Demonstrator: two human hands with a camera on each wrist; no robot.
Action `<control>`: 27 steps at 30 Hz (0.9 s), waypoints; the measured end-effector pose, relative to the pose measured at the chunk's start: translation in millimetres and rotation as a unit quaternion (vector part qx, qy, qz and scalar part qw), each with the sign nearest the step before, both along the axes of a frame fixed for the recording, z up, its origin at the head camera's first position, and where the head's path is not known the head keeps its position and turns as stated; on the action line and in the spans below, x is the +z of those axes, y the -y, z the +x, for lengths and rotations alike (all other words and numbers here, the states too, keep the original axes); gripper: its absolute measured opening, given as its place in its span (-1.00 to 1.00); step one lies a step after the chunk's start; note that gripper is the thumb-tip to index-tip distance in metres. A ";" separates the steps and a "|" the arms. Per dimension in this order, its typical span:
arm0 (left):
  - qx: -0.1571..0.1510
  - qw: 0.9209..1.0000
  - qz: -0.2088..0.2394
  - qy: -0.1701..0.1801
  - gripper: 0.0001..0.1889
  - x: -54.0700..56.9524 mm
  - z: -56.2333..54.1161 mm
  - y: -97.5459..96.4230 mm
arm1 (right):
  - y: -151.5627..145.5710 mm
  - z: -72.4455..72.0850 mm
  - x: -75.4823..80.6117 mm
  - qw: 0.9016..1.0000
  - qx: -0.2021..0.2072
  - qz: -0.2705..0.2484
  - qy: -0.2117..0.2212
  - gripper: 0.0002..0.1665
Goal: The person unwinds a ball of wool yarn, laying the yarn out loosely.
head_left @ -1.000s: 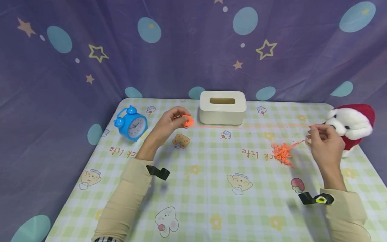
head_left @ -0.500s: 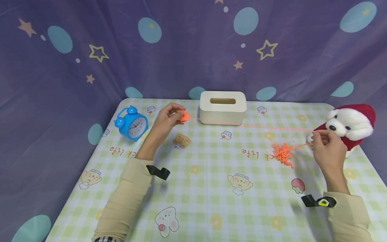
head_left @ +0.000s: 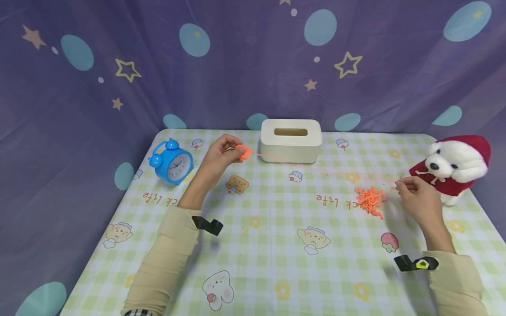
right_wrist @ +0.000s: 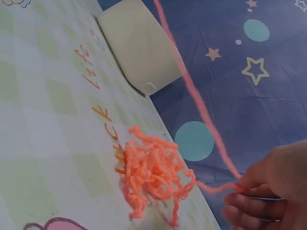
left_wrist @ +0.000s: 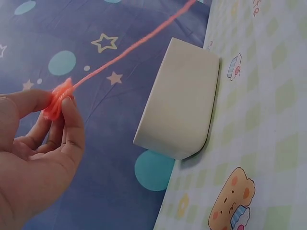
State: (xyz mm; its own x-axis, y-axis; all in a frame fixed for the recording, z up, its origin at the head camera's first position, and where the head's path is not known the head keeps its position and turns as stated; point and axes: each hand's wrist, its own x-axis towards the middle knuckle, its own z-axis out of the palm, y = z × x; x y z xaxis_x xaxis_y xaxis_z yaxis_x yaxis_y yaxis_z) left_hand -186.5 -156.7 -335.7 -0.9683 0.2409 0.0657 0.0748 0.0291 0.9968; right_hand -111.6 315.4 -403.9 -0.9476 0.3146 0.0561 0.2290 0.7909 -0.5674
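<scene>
In the head view my left hand [head_left: 219,158] pinches a small wound bundle of orange yarn [head_left: 244,152] between thumb and fingers, held above the table. A single yarn strand [left_wrist: 129,49] runs from that bundle across to my right hand [head_left: 422,199], whose thumb and index finger pinch it. Left of the right hand, a loose tangled pile of the same yarn [head_left: 370,201] lies on the tablecloth. A short length joins the pile to the right fingertips, as the right wrist view shows [right_wrist: 216,188].
A cream tissue box [head_left: 291,147] stands at the back middle, behind the strand. The blue alarm clock [head_left: 172,161] is at the left, near my left forearm. A white plush dog in red [head_left: 452,164] sits at the right, beyond my right hand. Checked cloth [head_left: 269,254] covers the table.
My right hand has moved down and a little left, nearer the yarn pile. The left hand has shifted slightly up and left with the bundle. The strand now slopes down to the right.
</scene>
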 end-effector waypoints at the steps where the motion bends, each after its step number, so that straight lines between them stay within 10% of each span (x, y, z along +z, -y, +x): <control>1: -0.005 1.000 -0.007 -0.004 -0.78 -0.3 0.1 -0.1 | 0.4 -0.6 -1.7 1.000 0.011 0.001 0.011 -0.54; 14: -0.074 0.997 -0.021 -0.005 -0.84 3.1 3.5 -5.3 | 11.8 -4.9 0.1 0.997 0.063 0.023 0.030 -0.61; 27: -0.086 0.996 -0.014 0.010 -0.78 2.1 3.6 -13.0 | 90.8 -27.8 33.3 0.981 0.149 -0.065 -0.105 -0.67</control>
State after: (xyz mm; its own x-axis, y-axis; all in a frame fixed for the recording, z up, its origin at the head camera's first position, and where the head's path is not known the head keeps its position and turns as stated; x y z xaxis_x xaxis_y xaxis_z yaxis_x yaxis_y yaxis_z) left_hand -182.9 -143.8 -333.6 -0.9139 0.4042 0.0375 0.0613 0.0460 0.9971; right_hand -139.4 224.6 -370.7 -0.9705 0.0426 0.2375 -0.1340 0.7233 -0.6774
